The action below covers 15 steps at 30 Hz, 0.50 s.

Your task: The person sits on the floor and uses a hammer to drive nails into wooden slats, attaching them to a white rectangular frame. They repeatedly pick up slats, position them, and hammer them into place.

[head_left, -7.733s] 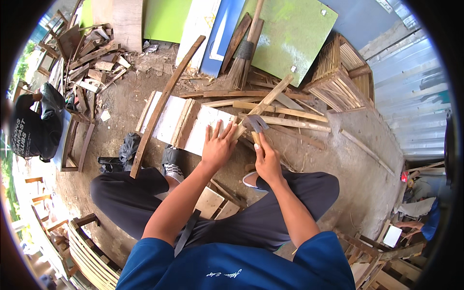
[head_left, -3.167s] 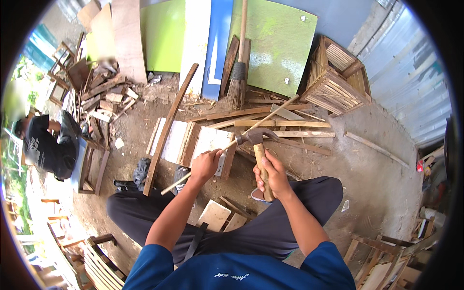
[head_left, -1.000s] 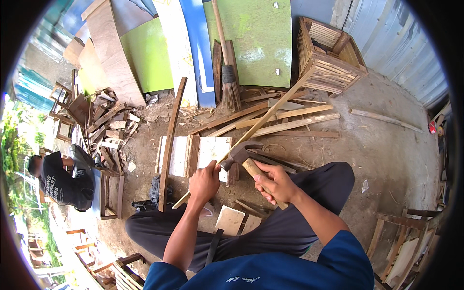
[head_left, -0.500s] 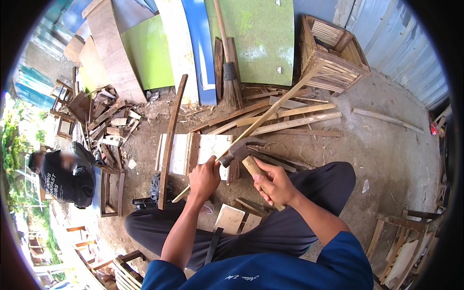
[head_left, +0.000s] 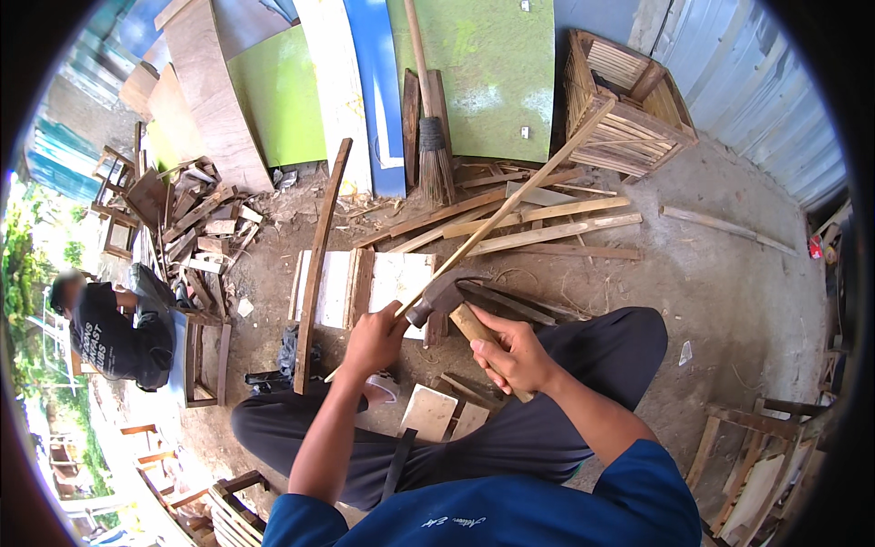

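Note:
My left hand (head_left: 375, 341) is wrapped round a long thin wooden strip (head_left: 510, 202), which slants up and away to the right. In my right hand (head_left: 509, 354) is a claw hammer (head_left: 476, 328), gripped by its wooden handle. The dark hammer head lies close beside the strip, just right of my left fist; whether it touches the strip I cannot tell. Beneath my hands is a low wooden block or bench with a white top (head_left: 401, 281). A dark wooden batten (head_left: 323, 264) leans across its left part.
Several loose battens (head_left: 547, 233) lie beyond my hands. A slatted wooden crate (head_left: 629, 105) stands far right, a broom (head_left: 434, 155) leans on green panels, and scrap wood (head_left: 200, 219) is heaped at left. Another person (head_left: 123, 328) sits at far left. Wooden frames (head_left: 752, 465) stand near right.
Both hands have shifted slightly left and toward me, with the hammer and strip. The hammer head has moved a little closer to my left fist. At left, the other person has shifted posture.

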Tool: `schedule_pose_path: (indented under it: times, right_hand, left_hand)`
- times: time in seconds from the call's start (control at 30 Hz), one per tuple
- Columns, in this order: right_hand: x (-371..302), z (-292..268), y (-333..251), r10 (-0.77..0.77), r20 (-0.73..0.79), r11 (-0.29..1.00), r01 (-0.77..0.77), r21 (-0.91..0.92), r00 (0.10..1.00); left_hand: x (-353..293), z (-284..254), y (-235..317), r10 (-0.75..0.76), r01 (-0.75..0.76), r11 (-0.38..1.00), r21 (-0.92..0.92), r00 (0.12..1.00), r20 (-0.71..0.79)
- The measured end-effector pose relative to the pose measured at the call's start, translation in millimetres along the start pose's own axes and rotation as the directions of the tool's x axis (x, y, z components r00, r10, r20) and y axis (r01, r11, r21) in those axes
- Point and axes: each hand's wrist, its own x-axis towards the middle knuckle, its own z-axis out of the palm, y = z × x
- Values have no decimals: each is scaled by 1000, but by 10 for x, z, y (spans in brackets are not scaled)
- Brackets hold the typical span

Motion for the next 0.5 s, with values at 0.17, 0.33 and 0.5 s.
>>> schedule_pose_path:
  times: [0.17,0.33,0.5]
  right_hand:
    - [-18,-13,-38,-48,55,999,49,-9,997]
    - [-13,-5,-130,-40,57,983,29,181,998]
    - [-14,-8,-120,8,-5,996,-7,89,1000]
  left_hand:
    - [-85,-279,-223,-113,127,990,-68,976,186]
    - [-168,-119,-112,-153,155,988,17,986,-69]
    - [-175,33,43,-287,302,950,77,945,-157]
